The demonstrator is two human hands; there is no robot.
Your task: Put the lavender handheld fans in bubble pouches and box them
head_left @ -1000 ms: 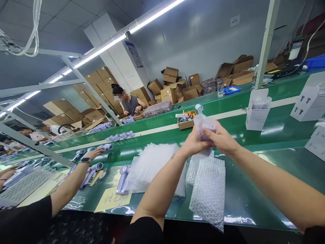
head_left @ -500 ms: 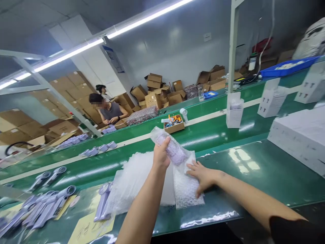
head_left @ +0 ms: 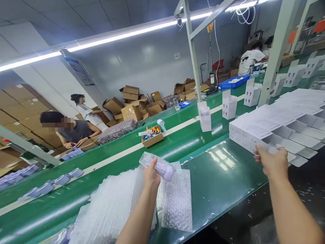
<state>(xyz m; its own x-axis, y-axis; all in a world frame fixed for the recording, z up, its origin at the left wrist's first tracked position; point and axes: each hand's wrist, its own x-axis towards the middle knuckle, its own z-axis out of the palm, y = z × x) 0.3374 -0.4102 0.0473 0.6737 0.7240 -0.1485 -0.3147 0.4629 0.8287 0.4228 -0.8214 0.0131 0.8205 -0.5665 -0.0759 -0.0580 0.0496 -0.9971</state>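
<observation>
My left hand [head_left: 151, 173] is closed around a lilac item in a clear bubble-wrap bag [head_left: 162, 167], held tilted above the bench. Beneath it lie flat bubble-wrap bags [head_left: 177, 200], beside a thick fanned stack of white translucent sleeves [head_left: 114, 200]. Out to the right, my right hand [head_left: 273, 161] has its thumb and fingers around the near end of a white cardboard box [head_left: 245, 140] in a row of such boxes. The boxes lie on their sides with open flaps toward me. Exactly how firmly the fingers grip is partly hidden.
A green conveyor [head_left: 182, 145] runs across, carrying upright white boxes [head_left: 205, 118], a small carton of parts [head_left: 153, 139] and lilac ring-shaped parts [head_left: 61, 179]. Metal posts [head_left: 275, 64] rise beyond the bench. A co-worker [head_left: 78, 130] sits across the line; others are farther off.
My right hand has left the bubble-wrap bags and moved right to the white boxes. My left hand still holds the bagged lilac item. The view has turned to the right.
</observation>
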